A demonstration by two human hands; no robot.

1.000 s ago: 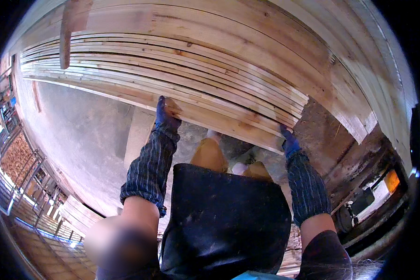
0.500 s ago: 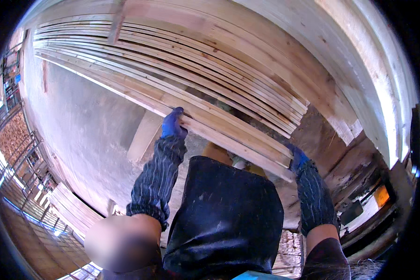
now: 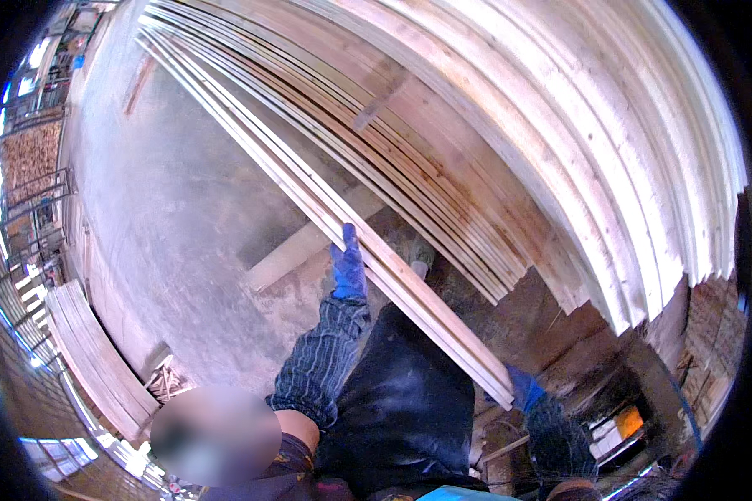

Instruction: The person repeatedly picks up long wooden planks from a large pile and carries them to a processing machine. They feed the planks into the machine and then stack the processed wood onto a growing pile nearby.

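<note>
Now the left hand (image 3: 349, 267), in a blue glove, is closed around a few long narrow boards (image 3: 430, 317), gripping them partway along. Over at the near right end, the right hand (image 3: 527, 390) clasps the same boards, its fingers mostly hidden. They run slantwise from the far left down to the near right, crossing just above the dark apron (image 3: 409, 376). Just beside them, on their right, lies a row of thin strips (image 3: 453, 238), close together at the far left, with a gap between towards the near end. Farther right, wide pale planks (image 3: 593, 138) spread out. On the left, a flat board (image 3: 288, 260) lies on the grey floor (image 3: 200, 200).
</note>
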